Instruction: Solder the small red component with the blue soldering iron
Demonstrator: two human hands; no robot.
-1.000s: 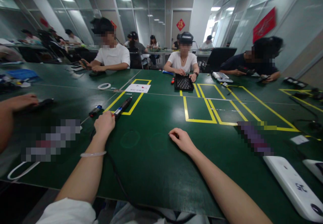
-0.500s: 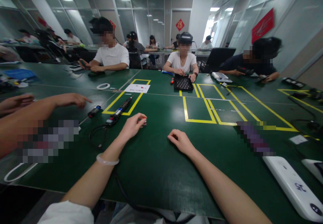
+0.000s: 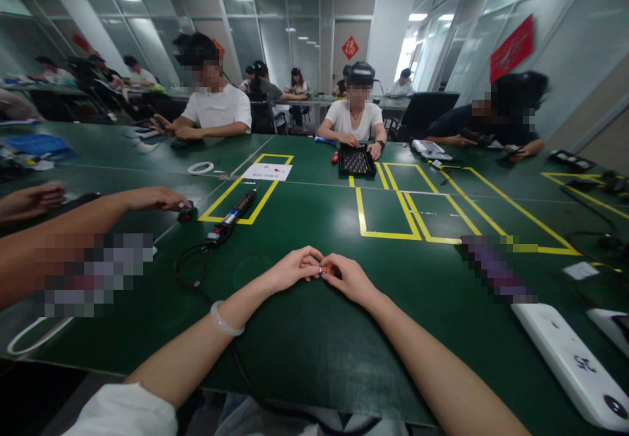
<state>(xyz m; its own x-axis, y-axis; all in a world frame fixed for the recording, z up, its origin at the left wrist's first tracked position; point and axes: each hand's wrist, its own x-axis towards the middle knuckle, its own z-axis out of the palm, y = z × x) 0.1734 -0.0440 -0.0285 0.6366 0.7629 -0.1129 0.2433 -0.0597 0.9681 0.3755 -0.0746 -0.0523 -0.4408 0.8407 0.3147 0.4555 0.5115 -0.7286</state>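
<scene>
In the middle of the head view my left hand [image 3: 297, 267] and my right hand [image 3: 348, 277] meet fingertip to fingertip just above the green table [image 3: 295, 357]. Between their pinched fingers shows a small orange and silver piece [image 3: 323, 270], too small to name and partly covered by the fingers. Both hands are closed on it. Left of my hands a black and blue pen-shaped electric screwdriver [image 3: 236, 212] lies with its dark cable [image 3: 184, 269] curling towards me.
A co-worker's hand [image 3: 164, 198] reaches from the left to a dark cylindrical thing [image 3: 187, 212]. Yellow tape outlines [image 3: 390, 235] mark the table, and a white sheet [image 3: 268, 172] lies beyond the screwdriver. A white device [image 3: 565, 357] lies at right. Across the table, a person handles a black tray [image 3: 357, 162].
My left hand has moved right and towards me with the small piece, meeting my right hand, which has hardly moved. The co-worker's hand has reached right to the dark cylinder.
</scene>
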